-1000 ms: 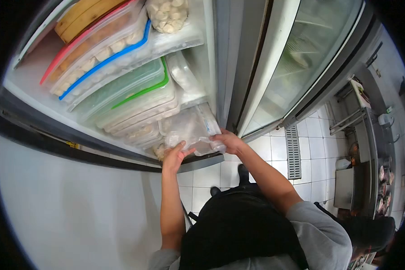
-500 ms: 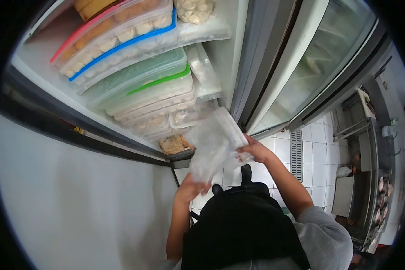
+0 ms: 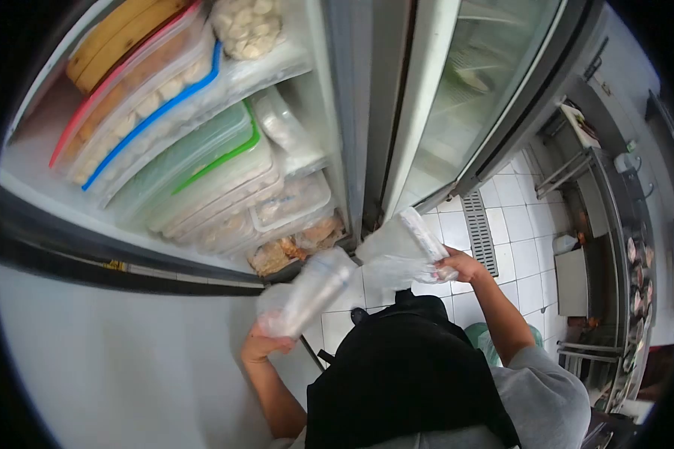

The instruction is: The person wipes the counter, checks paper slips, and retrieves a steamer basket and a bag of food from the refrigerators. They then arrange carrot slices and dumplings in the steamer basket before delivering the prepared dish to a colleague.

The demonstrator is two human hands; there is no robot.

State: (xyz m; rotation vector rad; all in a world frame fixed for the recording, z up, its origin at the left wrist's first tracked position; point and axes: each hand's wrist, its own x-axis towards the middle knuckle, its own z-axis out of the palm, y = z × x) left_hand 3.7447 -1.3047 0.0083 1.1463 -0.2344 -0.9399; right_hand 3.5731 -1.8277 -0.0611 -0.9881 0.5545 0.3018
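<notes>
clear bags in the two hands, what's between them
In the head view, only a narrow strip of white floor tiles shows between the left bag, held by the left hand, and the right bag, held by the right hand.

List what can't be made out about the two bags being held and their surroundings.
All in the head view:
Left-hand bag: contents blurred behind cloudy plastic.
Right-hand bag: label print too small.
Right hand: fingers partly hidden by its bag.
Stacked containers: far ends cut by the lens rim.
</notes>
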